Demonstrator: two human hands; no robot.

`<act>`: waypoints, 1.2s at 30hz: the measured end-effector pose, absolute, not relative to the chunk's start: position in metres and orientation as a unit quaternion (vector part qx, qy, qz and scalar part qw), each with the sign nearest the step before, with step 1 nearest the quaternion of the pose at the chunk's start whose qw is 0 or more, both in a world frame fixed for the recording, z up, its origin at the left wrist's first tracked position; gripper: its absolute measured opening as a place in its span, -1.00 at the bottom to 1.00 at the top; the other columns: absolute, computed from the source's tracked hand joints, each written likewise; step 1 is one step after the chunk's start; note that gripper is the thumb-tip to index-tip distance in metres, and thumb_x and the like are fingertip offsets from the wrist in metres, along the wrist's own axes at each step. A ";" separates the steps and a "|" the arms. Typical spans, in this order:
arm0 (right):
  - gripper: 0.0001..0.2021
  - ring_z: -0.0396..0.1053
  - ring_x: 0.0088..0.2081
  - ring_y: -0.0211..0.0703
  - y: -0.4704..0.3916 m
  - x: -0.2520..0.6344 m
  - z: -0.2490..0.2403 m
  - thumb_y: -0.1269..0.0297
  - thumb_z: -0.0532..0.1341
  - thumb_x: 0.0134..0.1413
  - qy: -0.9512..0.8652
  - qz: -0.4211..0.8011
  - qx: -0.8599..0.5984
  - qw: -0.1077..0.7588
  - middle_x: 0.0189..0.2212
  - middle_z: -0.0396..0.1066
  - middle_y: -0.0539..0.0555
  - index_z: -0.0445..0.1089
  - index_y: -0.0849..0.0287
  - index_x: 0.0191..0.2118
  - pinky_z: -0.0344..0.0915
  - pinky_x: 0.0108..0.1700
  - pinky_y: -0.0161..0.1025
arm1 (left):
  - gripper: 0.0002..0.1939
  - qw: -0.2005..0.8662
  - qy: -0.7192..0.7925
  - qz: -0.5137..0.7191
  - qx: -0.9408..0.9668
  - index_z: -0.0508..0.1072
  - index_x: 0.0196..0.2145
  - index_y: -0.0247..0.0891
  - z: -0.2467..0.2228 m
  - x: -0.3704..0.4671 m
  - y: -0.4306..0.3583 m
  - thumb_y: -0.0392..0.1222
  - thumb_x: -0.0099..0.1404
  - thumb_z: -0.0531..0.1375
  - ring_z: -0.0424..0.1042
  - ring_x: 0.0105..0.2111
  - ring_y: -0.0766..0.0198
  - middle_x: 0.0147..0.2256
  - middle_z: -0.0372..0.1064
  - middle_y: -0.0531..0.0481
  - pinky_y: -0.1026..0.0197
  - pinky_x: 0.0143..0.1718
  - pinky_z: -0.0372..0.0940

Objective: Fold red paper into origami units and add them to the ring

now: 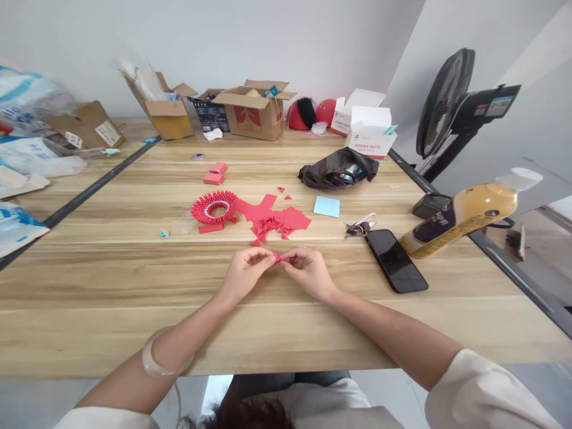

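Between my two hands is a small piece of red folded paper (276, 257), mostly covered by fingertips. My left hand (247, 271) pinches it from the left, and my right hand (309, 271) closes its thumb and finger on its right side. Just beyond my fingers lies a heap of small folded red paper triangles (269, 225) on loose red paper sheets (292, 218). To the left of the heap sits a ring of interlocked red paper pieces (214, 207) with a light blue inner band.
A black phone (397, 261), keys (357, 229) and a tilted yellow bottle (460, 217) are on the right. Blue sticky notes (326, 206) and a black plastic bag (338, 169) lie beyond. Open cardboard boxes (254, 113) line the wall; a fan (447, 104) stands at the right edge.
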State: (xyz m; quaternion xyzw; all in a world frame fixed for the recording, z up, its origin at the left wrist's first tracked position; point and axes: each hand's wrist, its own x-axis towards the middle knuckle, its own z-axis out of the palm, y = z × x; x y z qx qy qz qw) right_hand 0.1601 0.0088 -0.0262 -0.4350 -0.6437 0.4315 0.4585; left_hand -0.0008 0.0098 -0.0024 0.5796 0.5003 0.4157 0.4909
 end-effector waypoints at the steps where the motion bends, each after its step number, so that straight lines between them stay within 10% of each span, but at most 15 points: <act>1: -0.90 0.39 -0.40 -0.15 0.009 0.160 -0.026 0.34 0.20 -0.06 -0.642 0.435 -0.434 0.458 -0.42 0.48 0.10 0.46 0.18 -0.40 0.30 -0.36 -0.25 | -0.84 0.492 0.501 0.412 0.581 0.49 -0.48 -0.31 -0.003 -0.001 0.010 -0.14 0.07 0.23 0.43 -0.40 0.23 -0.44 0.48 -0.03 0.23 -0.29 0.30; 36: -0.80 0.27 -0.52 -0.31 0.012 0.160 -0.021 0.19 0.25 -0.10 -0.571 0.573 -0.416 0.415 -0.52 0.42 0.03 0.45 0.25 -0.45 0.20 -0.43 -0.33 | -0.81 0.498 0.513 0.450 0.535 0.39 -0.48 -0.32 0.003 0.001 0.006 -0.19 -0.02 0.31 0.43 -0.47 0.31 -0.51 0.45 0.03 0.31 -0.38 0.30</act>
